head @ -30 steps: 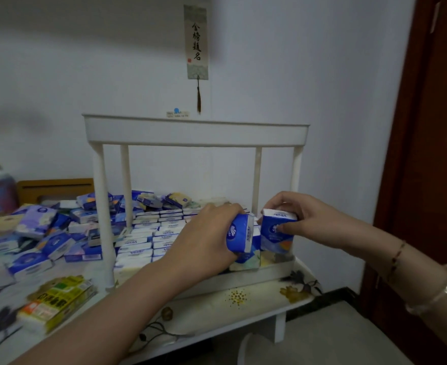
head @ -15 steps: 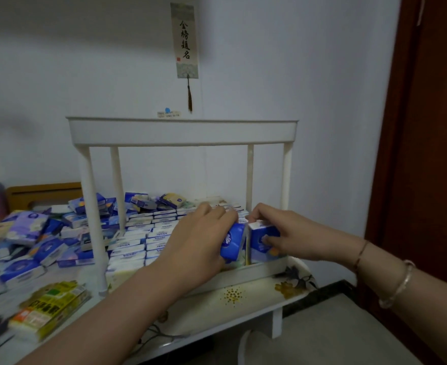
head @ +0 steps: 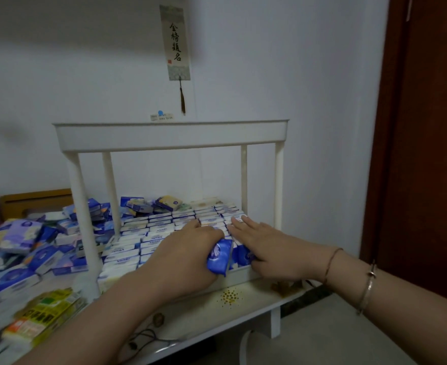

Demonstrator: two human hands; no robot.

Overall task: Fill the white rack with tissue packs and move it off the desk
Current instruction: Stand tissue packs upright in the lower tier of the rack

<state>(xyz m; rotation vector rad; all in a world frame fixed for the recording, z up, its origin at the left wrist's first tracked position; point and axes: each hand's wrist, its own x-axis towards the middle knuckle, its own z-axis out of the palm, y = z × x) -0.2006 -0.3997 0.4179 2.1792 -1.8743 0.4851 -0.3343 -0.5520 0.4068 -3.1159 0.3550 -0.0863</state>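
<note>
The white rack (head: 169,134) stands on the desk, two tiers high; its upper tray looks bare from below. Its lower tray is packed with rows of tissue packs (head: 164,227) standing on edge. My left hand (head: 188,256) grips a blue tissue pack (head: 219,258) at the tray's front right corner. Just to its right, my right hand (head: 267,248) lies with straight fingers pressing down on another blue pack (head: 243,255) set in the tray.
A heap of loose tissue packs (head: 30,248) covers the desk left of the rack. A yellow-green packet (head: 43,317) lies near the front edge. The desk (head: 243,304) ends right of the rack, with floor and a brown door (head: 428,127) beyond. A cable lies at the front.
Both hands have lowered into the tray's front right corner. My right hand let its pack settle among the rows and now lies flat over it; the left still holds its pack.
</note>
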